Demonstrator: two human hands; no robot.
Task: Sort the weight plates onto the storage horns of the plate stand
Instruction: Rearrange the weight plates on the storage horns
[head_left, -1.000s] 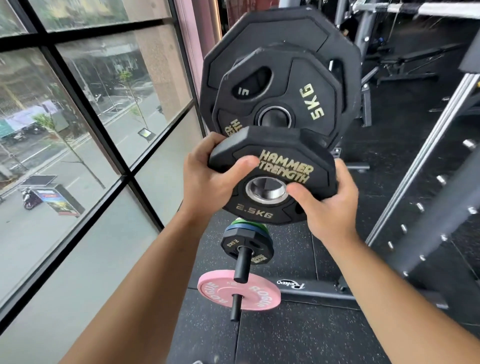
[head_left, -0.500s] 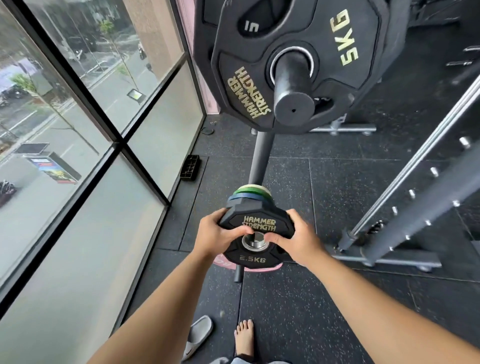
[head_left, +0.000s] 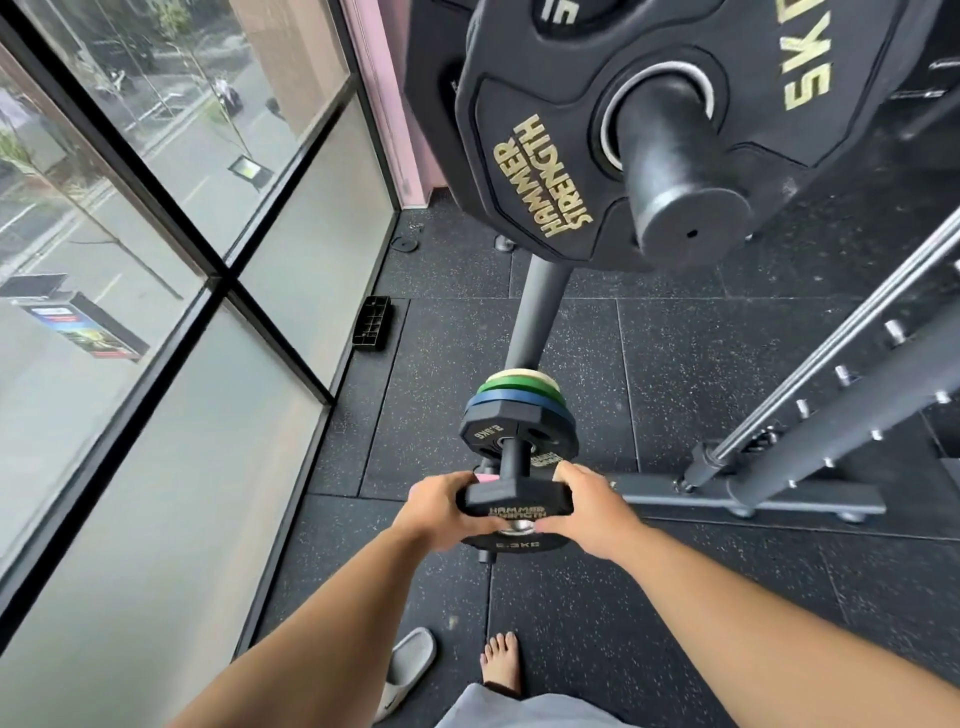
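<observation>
I hold a black 2.5 kg Hammer Strength plate (head_left: 517, 514) low in front of me, my left hand (head_left: 434, 512) on its left edge and my right hand (head_left: 587, 512) on its right edge. Its hole lies just in front of the tip of a short lower horn (head_left: 514, 460) of the plate stand. That horn carries another black 2.5 kg plate (head_left: 498, 428), then a blue (head_left: 519, 397), a green (head_left: 519, 384) and a pale plate behind it. High up, a thick upper horn (head_left: 675, 171) holds a black 5 kg plate (head_left: 597, 130) with a larger one behind.
The stand's post (head_left: 535, 312) rises between the horns. A rack upright with pegs (head_left: 852, 410) and its floor bar (head_left: 753, 499) stand to the right. A glass window wall (head_left: 156, 312) runs along the left. A grey slipper (head_left: 405, 670) and a bare foot (head_left: 501, 665) rest on the rubber floor.
Both hands have carried the 2.5 kg plate down from chest height past the 5 kg plate to the front of the lower horn; the plate now tilts flatter.
</observation>
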